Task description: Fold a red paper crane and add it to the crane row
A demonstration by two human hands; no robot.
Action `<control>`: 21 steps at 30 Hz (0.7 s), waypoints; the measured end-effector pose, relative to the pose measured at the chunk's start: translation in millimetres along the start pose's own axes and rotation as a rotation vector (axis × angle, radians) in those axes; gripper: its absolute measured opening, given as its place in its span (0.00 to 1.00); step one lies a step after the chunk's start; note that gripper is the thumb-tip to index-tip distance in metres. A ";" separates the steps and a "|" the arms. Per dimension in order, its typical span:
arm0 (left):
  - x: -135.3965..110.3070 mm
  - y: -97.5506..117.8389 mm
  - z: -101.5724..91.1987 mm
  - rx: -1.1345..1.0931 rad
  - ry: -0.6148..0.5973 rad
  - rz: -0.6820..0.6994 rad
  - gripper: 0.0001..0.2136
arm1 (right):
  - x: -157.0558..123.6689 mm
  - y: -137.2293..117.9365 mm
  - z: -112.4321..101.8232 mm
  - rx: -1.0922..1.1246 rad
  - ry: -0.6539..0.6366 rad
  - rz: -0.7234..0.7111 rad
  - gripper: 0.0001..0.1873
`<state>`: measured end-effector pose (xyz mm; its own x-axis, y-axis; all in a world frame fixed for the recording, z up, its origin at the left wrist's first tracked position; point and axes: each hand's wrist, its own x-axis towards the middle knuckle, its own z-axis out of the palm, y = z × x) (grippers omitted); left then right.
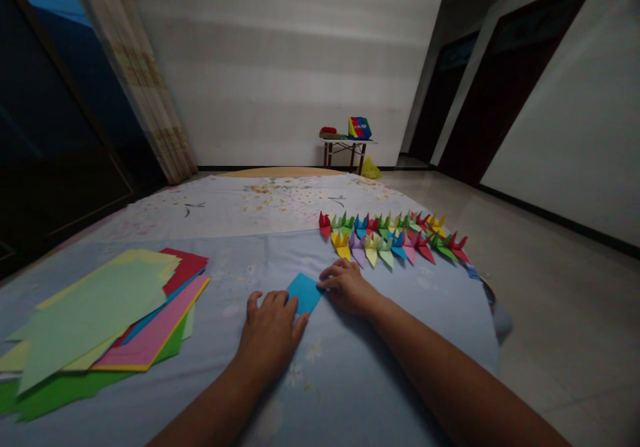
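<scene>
A small blue folded paper (pixel 305 293) lies on the tablecloth in front of me, turned so that a corner points away. My left hand (pixel 273 326) rests at its left side, fingers spread, with the thumb and fingertips touching the near left edge. At the right corner, the fingers of my right hand (pixel 347 287) are closed on the paper's edge. Just beyond my right hand stand two rows of folded paper cranes (pixel 385 246) in red, yellow, green, blue, pink and purple.
A loose stack of coloured paper sheets (pixel 100 307) lies on the left of the table. Pale blue and white floral cloths (pixel 240 267) cover the round table. By the far wall is a small table (pixel 345 142) bearing a colourful box (pixel 359 128); a yellow bag (pixel 371 168) sits beside it.
</scene>
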<state>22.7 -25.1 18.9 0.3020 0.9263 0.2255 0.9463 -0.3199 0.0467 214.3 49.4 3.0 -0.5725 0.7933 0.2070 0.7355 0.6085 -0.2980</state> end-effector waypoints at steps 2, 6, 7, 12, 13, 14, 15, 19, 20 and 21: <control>-0.7 -1.7 3.3 -0.017 0.017 -0.005 0.13 | -0.4 0.6 0.6 0.037 0.042 0.008 0.16; -1.6 -8.6 8.6 -0.075 0.049 0.037 0.14 | -1.3 -1.3 1.8 0.090 0.098 -0.023 0.15; -1.6 -10.6 9.5 -0.093 0.049 0.055 0.13 | -1.8 -1.3 1.5 0.101 0.082 -0.045 0.15; -0.5 -20.9 13.5 -0.149 0.041 0.125 0.15 | -3.9 2.6 -0.6 0.126 0.039 -0.121 0.16; -0.1 -22.8 14.4 -0.155 0.045 0.133 0.15 | -3.8 3.5 -0.7 0.124 0.042 -0.132 0.17; 0.4 -24.6 15.4 -0.161 0.051 0.139 0.16 | -3.5 4.2 -0.6 0.122 0.045 -0.143 0.18; 0.9 -26.2 16.3 -0.167 0.057 0.142 0.16 | -2.9 4.6 -0.4 0.122 0.044 -0.154 0.18; 3.4 -30.5 19.3 -0.186 0.072 0.149 0.18 | 0.1 4.8 0.6 0.119 0.038 -0.172 0.17; 4.0 -31.2 20.0 -0.189 0.070 0.150 0.18 | 0.7 4.8 0.8 0.120 0.033 -0.175 0.16; 4.5 -31.9 20.6 -0.192 0.067 0.150 0.18 | 1.2 4.7 1.0 0.122 0.028 -0.176 0.15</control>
<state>-3.8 -6.6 -1.6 0.4231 0.8522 0.3077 0.8502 -0.4909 0.1904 216.8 53.2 0.9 -0.6769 0.6760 0.2912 0.5747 0.7326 -0.3648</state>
